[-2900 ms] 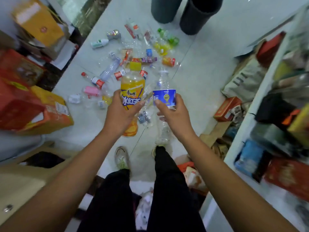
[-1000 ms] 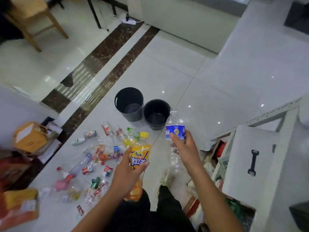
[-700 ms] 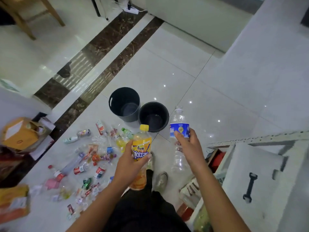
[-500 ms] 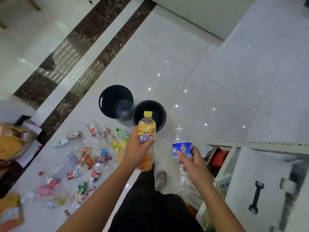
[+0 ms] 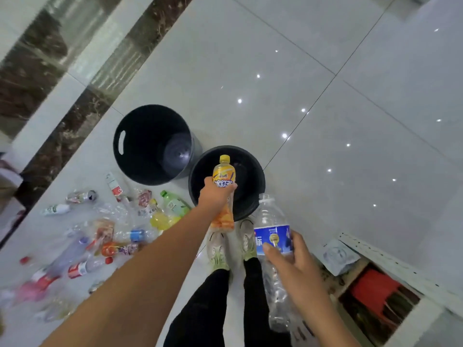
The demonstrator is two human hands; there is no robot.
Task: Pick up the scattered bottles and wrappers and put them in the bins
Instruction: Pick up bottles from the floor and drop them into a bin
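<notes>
Two grips: right hand (image 5: 293, 261) curled round a water bottle (image 5: 271, 236), left hand (image 5: 215, 194) round the orange drink bottle (image 5: 223, 176); centre it over the black bin (image 5: 253, 171), then uncurl.

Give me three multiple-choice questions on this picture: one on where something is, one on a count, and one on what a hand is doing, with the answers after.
1. Where is the yellow-capped orange drink bottle?
A) lying among the litter on the floor
B) held by the left hand over the round black bin nearest the feet
C) standing on the shelf

2. How many black bins stand on the white tiled floor?
A) one
B) two
C) four

3. What is the right hand doing?
A) hanging empty
B) pressing flat on the floor
C) gripping a clear plastic water bottle with a blue label

Answers:
1 B: the bottle shows against that bin's mouth, off the floor.
2 B: the slotted bin and the round one stand side by side.
3 C: the hand wraps round the label.
</notes>
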